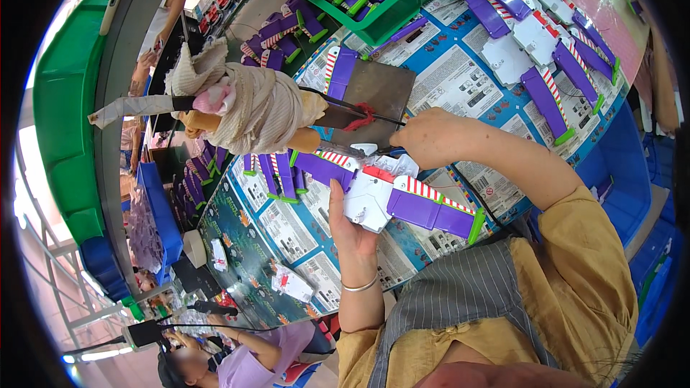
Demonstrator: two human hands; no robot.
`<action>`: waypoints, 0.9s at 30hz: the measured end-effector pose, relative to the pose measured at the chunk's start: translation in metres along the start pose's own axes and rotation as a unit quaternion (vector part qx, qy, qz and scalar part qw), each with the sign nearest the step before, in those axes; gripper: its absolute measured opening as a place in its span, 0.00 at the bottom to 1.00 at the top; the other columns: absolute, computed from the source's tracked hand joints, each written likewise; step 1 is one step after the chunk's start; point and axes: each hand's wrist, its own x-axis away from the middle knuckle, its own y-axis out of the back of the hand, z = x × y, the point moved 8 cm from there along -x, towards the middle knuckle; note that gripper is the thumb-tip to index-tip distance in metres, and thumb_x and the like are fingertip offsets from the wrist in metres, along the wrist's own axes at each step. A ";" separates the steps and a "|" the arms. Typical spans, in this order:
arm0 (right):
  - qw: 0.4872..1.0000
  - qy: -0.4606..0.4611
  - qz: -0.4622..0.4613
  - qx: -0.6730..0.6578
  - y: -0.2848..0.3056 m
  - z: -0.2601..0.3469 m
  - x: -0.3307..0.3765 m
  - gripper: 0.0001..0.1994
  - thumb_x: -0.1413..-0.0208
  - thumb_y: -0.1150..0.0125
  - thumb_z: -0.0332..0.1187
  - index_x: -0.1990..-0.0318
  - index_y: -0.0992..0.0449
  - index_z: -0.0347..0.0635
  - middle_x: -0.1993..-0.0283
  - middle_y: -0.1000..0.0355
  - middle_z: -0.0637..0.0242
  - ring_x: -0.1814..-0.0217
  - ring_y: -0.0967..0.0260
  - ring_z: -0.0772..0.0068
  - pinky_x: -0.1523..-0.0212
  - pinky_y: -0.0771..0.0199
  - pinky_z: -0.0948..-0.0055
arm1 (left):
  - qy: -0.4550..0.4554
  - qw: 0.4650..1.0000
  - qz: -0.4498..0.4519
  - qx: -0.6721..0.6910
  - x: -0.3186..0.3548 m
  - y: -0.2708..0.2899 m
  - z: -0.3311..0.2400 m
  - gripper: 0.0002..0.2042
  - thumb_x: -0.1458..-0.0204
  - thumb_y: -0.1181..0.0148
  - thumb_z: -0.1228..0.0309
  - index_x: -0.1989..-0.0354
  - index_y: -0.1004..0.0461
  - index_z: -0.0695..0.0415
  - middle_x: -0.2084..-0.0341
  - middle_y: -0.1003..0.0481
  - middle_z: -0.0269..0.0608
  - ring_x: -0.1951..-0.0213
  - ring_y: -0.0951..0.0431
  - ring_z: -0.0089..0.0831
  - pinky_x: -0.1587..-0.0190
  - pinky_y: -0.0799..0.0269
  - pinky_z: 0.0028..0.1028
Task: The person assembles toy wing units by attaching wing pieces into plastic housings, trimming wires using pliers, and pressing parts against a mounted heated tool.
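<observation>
My left hand (353, 236) grips a toy wing pack (368, 201) from below, the thumb along its edge. The pack has a white body with a red piece, and purple wings with red-and-white striped edges and green tips. Just above it, my right hand (428, 138) is closed. Its fingertips are turned away, so what they hold is hidden. A thin dark rod or cord (352, 106) with red thread tied on it reaches toward that hand from a cloth-wrapped bundle (262, 108). Below the rod lies a brown plate (384, 90).
A green bin (392, 18) full of purple wings stands at the far side. Several assembled wing packs (535, 39) lie at the right on the printed table sheets (445, 75). White parts (291, 284) rest near the left edge. A person in a lilac top (259, 359) sits beyond.
</observation>
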 end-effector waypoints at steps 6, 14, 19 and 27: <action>1.000 -0.003 0.000 -0.003 0.001 0.000 -0.001 0.17 0.56 0.47 0.33 0.56 0.28 0.38 0.65 0.27 0.49 0.59 0.28 0.52 0.58 0.30 0.60 | -0.018 0.999 -0.040 -0.017 -0.002 0.009 -0.003 0.18 0.43 0.53 0.61 0.49 0.35 0.60 0.54 0.29 0.46 0.52 0.28 0.41 0.48 0.32 0.42; 1.000 -0.010 0.002 0.001 0.000 -0.002 0.004 0.18 0.55 0.46 0.36 0.56 0.29 0.39 0.64 0.27 0.50 0.59 0.29 0.52 0.57 0.30 0.60 | -0.002 1.000 -0.019 -0.006 0.003 -0.001 0.002 0.19 0.43 0.53 0.61 0.49 0.35 0.60 0.53 0.29 0.47 0.52 0.28 0.41 0.48 0.33 0.42; 1.000 -0.002 -0.012 0.016 -0.003 0.004 0.007 0.16 0.55 0.45 0.36 0.58 0.28 0.40 0.65 0.27 0.51 0.59 0.28 0.52 0.58 0.30 0.59 | -0.023 0.999 -0.033 -0.029 0.009 0.012 0.007 0.22 0.42 0.55 0.58 0.46 0.39 0.61 0.52 0.31 0.47 0.50 0.29 0.42 0.48 0.33 0.41; 0.975 0.109 0.007 0.192 -0.037 0.046 0.055 0.06 0.59 0.47 0.30 0.72 0.29 0.41 0.77 0.29 0.59 0.72 0.29 0.58 0.69 0.36 0.60 | 0.079 0.985 0.011 -0.155 0.103 0.069 0.056 0.23 0.43 0.52 0.62 0.43 0.42 0.61 0.47 0.35 0.44 0.47 0.32 0.33 0.48 0.33 0.32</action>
